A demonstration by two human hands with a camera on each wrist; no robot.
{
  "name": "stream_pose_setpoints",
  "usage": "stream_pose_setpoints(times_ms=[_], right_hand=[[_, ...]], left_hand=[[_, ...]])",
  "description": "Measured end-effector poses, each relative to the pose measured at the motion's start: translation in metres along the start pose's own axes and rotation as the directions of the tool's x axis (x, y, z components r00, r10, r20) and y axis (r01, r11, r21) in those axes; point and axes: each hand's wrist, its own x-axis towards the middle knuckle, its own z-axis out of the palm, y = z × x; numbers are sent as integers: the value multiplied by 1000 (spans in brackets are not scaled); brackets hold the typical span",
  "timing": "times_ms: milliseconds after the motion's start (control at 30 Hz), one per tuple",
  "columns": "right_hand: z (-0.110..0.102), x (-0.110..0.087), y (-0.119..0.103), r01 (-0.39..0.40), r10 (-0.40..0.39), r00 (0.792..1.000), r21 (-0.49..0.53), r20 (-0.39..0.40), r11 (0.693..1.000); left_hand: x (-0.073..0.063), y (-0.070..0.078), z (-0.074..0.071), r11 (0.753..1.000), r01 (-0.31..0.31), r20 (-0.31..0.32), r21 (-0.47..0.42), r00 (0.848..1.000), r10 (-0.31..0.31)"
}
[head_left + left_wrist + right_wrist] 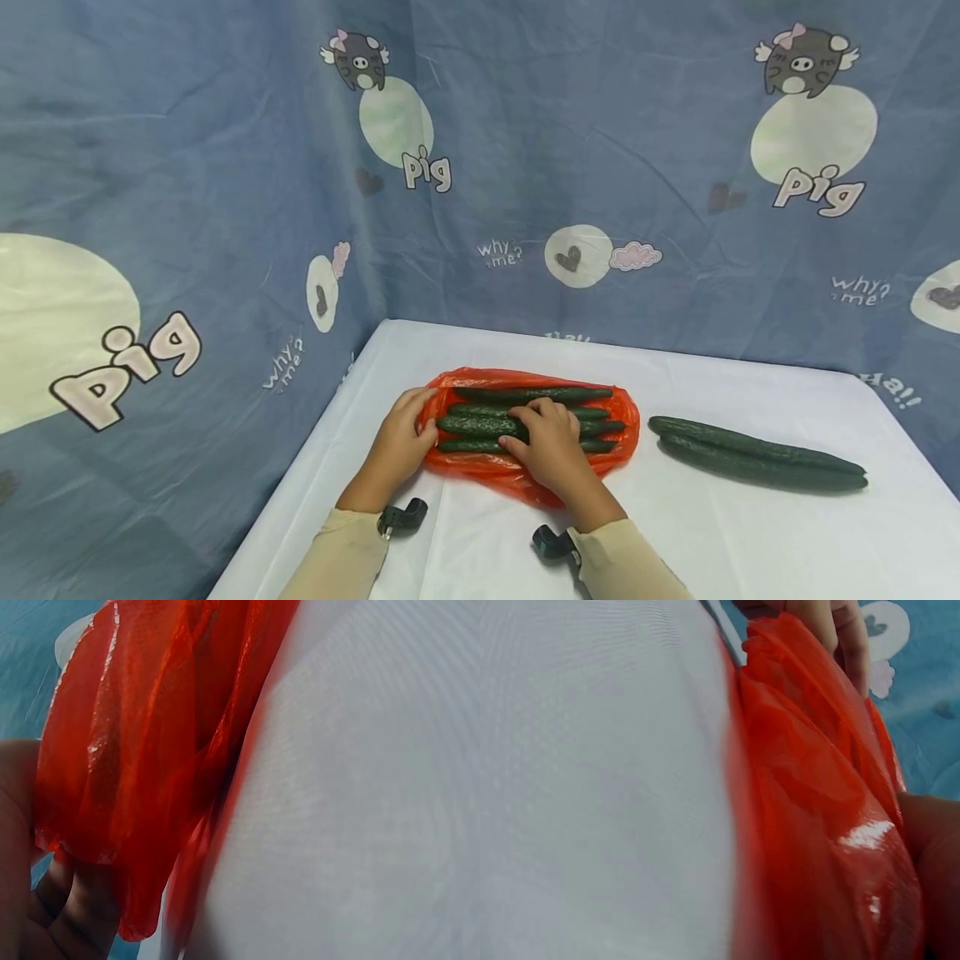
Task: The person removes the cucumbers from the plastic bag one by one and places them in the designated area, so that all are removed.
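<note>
A red plastic bag [510, 479] lies spread on the table with several dark green cucumbers [532, 393] side by side on it. At its left end my left hand [399, 442] grips the bag's edge; in the left wrist view, fingers [86, 907] curl behind the crumpled red film. Over the middle of the row, my right hand [551, 442] holds a bumpy cucumber [476, 426], thumb on the near side and fingers across the far side. That hand covers part of the row. The right wrist view shows mostly the bag's shiny near side [817, 847].
Two more cucumbers [757, 458] lie together on the white-covered table [750, 550], right of the bag. Blue printed cloth [480, 167] hangs along the back and left sides. A dark wrist-mounted device [552, 543] sits below my right hand, another [408, 514] beside my left wrist.
</note>
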Motion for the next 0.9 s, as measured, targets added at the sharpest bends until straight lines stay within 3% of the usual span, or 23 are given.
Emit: stream_pose_setpoints(times_ms=[267,500,900], right_hand=[[3,0,-3,-29,30,998,16,-50,999],[9,-7,-4,-8,9,999,19,-50,1000],[8,-2,2,54,-61,994,-69,-92,996]], left_hand=[[-1,-1,-1,1000,10,7,-7,1000,-10],[-9,1,-2,1000,26,13,0,1000,-26],[-1,4,0,1000,27,3,6,1000,-27]])
